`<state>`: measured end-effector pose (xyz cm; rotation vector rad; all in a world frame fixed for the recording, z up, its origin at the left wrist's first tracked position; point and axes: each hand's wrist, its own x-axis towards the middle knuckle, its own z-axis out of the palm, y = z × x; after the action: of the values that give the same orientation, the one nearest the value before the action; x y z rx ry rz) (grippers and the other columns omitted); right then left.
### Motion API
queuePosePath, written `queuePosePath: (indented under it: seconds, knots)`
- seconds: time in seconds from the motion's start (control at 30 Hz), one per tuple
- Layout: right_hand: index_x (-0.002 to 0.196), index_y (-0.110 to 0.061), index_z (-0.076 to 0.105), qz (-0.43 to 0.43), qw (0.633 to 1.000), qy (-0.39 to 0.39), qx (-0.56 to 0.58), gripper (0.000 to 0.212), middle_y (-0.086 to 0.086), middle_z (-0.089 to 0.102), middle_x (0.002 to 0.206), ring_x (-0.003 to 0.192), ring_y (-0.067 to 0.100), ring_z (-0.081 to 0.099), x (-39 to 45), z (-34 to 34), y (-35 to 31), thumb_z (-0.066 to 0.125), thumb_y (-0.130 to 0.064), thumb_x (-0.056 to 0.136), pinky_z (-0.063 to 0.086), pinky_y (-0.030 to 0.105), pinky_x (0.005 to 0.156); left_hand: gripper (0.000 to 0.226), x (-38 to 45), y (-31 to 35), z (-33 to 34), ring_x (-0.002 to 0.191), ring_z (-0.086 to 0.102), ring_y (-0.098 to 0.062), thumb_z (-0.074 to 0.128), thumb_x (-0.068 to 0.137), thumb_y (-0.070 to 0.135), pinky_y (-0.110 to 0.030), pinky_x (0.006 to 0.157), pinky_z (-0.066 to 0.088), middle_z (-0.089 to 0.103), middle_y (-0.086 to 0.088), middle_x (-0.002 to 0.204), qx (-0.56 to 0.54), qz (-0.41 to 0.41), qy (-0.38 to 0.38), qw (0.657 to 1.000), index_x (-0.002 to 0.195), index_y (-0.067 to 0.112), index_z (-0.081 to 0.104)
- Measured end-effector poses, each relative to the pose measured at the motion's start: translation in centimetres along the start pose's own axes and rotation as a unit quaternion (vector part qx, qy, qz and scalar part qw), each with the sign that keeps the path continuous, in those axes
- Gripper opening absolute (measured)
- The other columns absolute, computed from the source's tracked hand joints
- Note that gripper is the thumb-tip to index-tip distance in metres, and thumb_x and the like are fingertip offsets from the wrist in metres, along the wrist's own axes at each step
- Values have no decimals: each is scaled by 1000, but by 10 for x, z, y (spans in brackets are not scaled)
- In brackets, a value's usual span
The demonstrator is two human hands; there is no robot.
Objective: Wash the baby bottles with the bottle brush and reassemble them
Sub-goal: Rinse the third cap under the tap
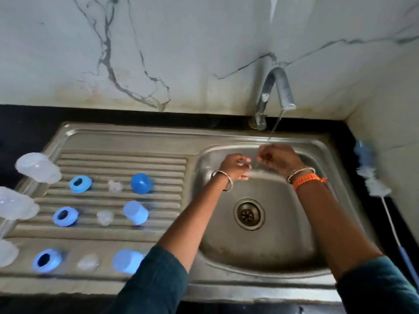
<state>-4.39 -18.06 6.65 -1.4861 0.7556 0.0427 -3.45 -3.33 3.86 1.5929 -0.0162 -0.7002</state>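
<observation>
Both hands are over the steel sink basin (283, 234) under a thin stream from the tap (275, 87). My right hand (280, 158) is directly under the water with its fingers curled. My left hand (235, 167) is just beside it, also curled, and I see nothing in either. On the drainboard (122, 155) lie three rows of parts. Each row has a clear bottle (38, 167), a blue ring (80, 183), a clear nipple (115, 185) and a blue cap (141, 183). The bottle brush (371, 177) lies on the counter to the right of the sink.
A marble-patterned wall rises behind the sink and along the right side. The black counter (27, 123) frames the sink. The drain (249, 214) sits in the middle of the basin. The brush's long handle (405, 257) runs along the right counter edge.
</observation>
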Motion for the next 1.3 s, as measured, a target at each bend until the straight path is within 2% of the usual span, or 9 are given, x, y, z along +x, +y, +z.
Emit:
queuePosePath:
  seconds: [0.23,0.4,0.8,0.9,1.0,1.07,1.17,1.23,1.3]
  knots:
    - [100,1,64,-298,895,81,-323,20,10,65,88,81,22,61,40,14,-48,65,-14,87,44,23,72,24,47,5,49,36,56,-9,50,88,-16,-20,46,53,59,-2,45,-137,-52,34,989,71,1,53]
    - [114,4,56,-307,868,90,-379,33,24,59,115,108,37,54,65,13,-60,58,-20,92,40,36,89,22,55,4,56,50,66,-15,50,85,-20,-24,59,58,65,-7,53,-171,-38,55,983,76,-2,59]
    - [82,1,75,-336,903,126,-234,18,18,73,84,83,26,67,-1,-7,-54,62,-11,85,49,34,80,29,6,35,51,49,62,-9,53,82,-23,-22,55,56,64,0,50,-196,115,149,962,67,1,59]
    - [91,-5,70,-386,873,186,-231,16,16,70,94,88,29,62,-43,-14,-11,55,-6,84,47,35,77,14,-22,23,41,77,67,-6,66,82,-4,-18,71,51,73,5,82,78,143,105,981,91,6,67]
    - [127,-7,55,-52,866,-117,-483,41,19,52,136,125,37,47,-75,-21,44,51,-33,96,40,39,95,40,-52,-20,38,118,55,-20,71,82,13,-18,90,39,55,-6,134,471,-19,-45,881,121,8,62]
    - [141,-6,40,38,886,-138,-441,58,19,31,152,138,37,32,-91,-26,55,46,-44,97,31,44,107,37,-71,-42,39,127,49,-21,66,83,7,-20,97,40,40,-7,148,445,115,117,880,120,12,64]
    - [141,-12,38,-262,864,192,-386,63,16,16,157,144,33,16,-117,-26,48,60,-17,82,26,48,111,58,-89,-48,41,140,29,-27,62,82,1,-25,110,28,25,-14,154,338,290,362,819,138,12,48]
    - [144,-13,36,-265,865,165,-393,68,16,18,157,142,34,22,-123,-26,46,60,-12,80,34,46,106,73,-98,-40,31,143,21,-29,66,85,18,-31,111,25,19,-15,156,486,159,185,839,147,15,29]
    - [143,-5,37,-4,899,-101,-427,57,21,37,146,127,38,45,-128,-23,56,55,-15,90,41,46,92,72,-109,-41,26,137,34,-30,67,86,33,-38,108,33,31,-14,151,542,-120,-112,824,145,15,31]
